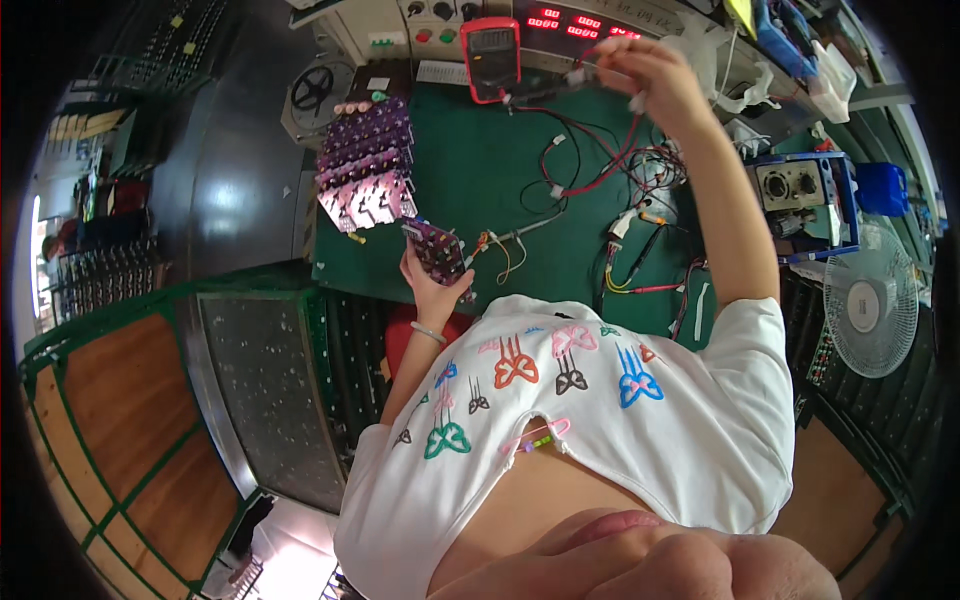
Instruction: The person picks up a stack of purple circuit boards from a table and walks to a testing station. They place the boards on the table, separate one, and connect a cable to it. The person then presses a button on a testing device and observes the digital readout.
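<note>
My left hand point(437, 298) grips a purple circuit board point(437, 252) by its edges, near the front edge of the green-topped bench point(460, 150). Thin orange and white wires point(500, 250) run beside the board's right side. My right arm reaches far across the bench. Its hand point(655, 82) is raised before the red digital displays point(585, 22), fingers bent together by red and black leads; what they hold is too small to make out. Left of that hand stands a red multimeter point(491, 60). Several more purple boards point(366, 150) stand in a row at the bench's left side.
Tangled red and black cables point(650, 165) lie on the bench's right half, with a white connector point(622, 222) nearer me. A blue-framed device with dials point(800, 190) and a white fan point(866, 300) stand to the right. A reel point(312, 88) sits at far left.
</note>
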Available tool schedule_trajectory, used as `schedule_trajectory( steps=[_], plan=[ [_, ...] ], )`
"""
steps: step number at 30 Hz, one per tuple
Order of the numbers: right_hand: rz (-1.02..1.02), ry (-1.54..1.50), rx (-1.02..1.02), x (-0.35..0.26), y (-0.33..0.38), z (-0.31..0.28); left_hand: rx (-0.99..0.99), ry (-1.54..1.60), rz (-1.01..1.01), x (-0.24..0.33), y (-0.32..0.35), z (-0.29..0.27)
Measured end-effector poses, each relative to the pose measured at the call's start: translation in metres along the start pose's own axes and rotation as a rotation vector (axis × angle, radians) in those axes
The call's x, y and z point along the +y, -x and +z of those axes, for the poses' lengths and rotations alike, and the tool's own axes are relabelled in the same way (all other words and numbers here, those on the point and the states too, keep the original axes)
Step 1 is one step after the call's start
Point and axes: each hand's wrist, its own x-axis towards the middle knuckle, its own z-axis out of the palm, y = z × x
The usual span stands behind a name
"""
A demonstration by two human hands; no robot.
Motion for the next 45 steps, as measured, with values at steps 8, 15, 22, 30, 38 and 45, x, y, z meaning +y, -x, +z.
schedule_trajectory(
  steps=[8,15,22,30,38,45],
  plan=[
    [-0.555,0.234,0.369,-0.08,-0.102,-0.085,0.041,-0.301,-0.264,-0.002,-0.027,0.025],
    [-0.794,0.871,0.723,-0.036,-0.179,-0.073,0.091,-0.317,-0.265,-0.021,-0.029,0.036],
    [-0.755,1.142,0.756,0.021,-0.128,-0.042,0.152,-0.196,-0.087,-0.009,-0.006,0.017],
    [-0.274,0.93,-0.059,0.168,0.128,0.035,0.757,0.034,-1.165,-0.124,0.086,0.063],
    [0.309,0.583,-0.274,0.241,0.278,0.052,0.187,1.416,-1.117,-0.09,0.106,0.125],
    [0.442,0.561,-0.244,0.243,0.3,0.048,0.171,1.366,-1.311,-0.098,0.139,0.167]
  ],
)
